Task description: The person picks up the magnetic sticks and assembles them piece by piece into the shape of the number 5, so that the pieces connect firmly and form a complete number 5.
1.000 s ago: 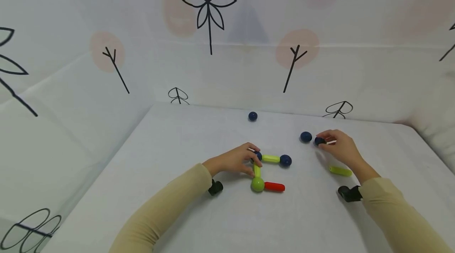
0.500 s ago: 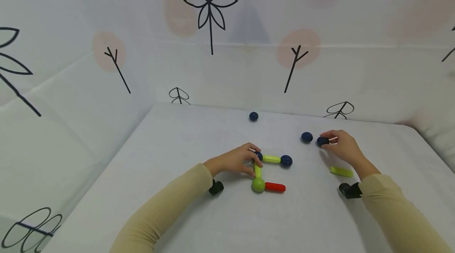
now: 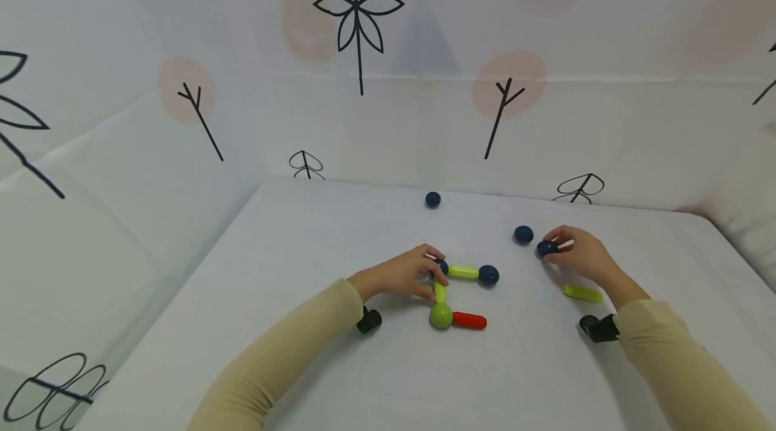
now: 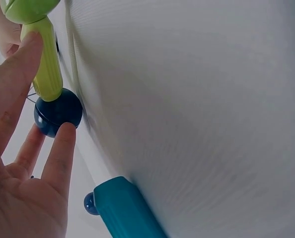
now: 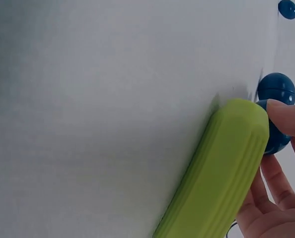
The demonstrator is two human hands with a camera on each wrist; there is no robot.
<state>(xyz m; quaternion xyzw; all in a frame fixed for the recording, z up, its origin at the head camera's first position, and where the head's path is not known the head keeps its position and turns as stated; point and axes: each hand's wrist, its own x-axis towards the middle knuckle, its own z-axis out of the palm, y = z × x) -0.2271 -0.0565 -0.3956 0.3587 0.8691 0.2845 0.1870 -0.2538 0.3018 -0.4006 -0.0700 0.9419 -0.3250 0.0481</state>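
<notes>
In the head view, a joined toy piece lies mid-table, made of light green rods (image 3: 463, 272), dark blue balls (image 3: 488, 275), a green ball (image 3: 441, 316) and a red rod (image 3: 469, 320). My left hand (image 3: 412, 273) grips its far left corner. The left wrist view shows the thumb on a yellow-green rod (image 4: 49, 64) and fingertips against the blue corner ball (image 4: 59, 113). At the right, my right hand (image 3: 583, 254) pinches a loose dark blue ball (image 3: 547, 248) between thumb and fingers. Close below that hand lies a loose light green rod (image 3: 583, 293).
Another dark blue ball (image 3: 523, 235) sits just left of the held one. Farther back is one more blue ball (image 3: 433, 199). A teal rod (image 4: 127, 208) shows low in the left wrist view. Patterned white cloth (image 3: 418, 128) walls the table's back and left.
The right hand has brought its blue ball slightly nearer to me, after a small shift rightward. The left hand and the joined piece stay in place.
</notes>
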